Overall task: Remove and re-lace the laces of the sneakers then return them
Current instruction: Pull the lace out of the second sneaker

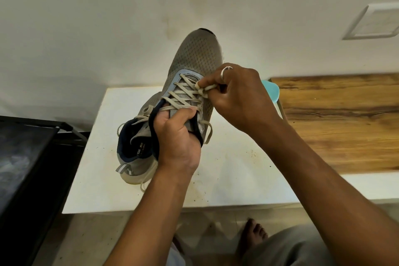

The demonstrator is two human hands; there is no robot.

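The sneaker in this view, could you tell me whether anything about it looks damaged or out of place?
No damage shows. The sneaker is tipped toe-up, held by the left hand, while the right hand pinches a lace; loose lace ends dangle near the heel.

I see a grey mesh sneaker (pixel 195 58) with a perforated dot pattern, light blue eyelet trim, a navy collar and beige laces (pixel 183 95) in a criss-cross pattern. The worktop (pixel 226 168) is white with dark specks; beside it is brown wood-grain board (pixel 336 121).
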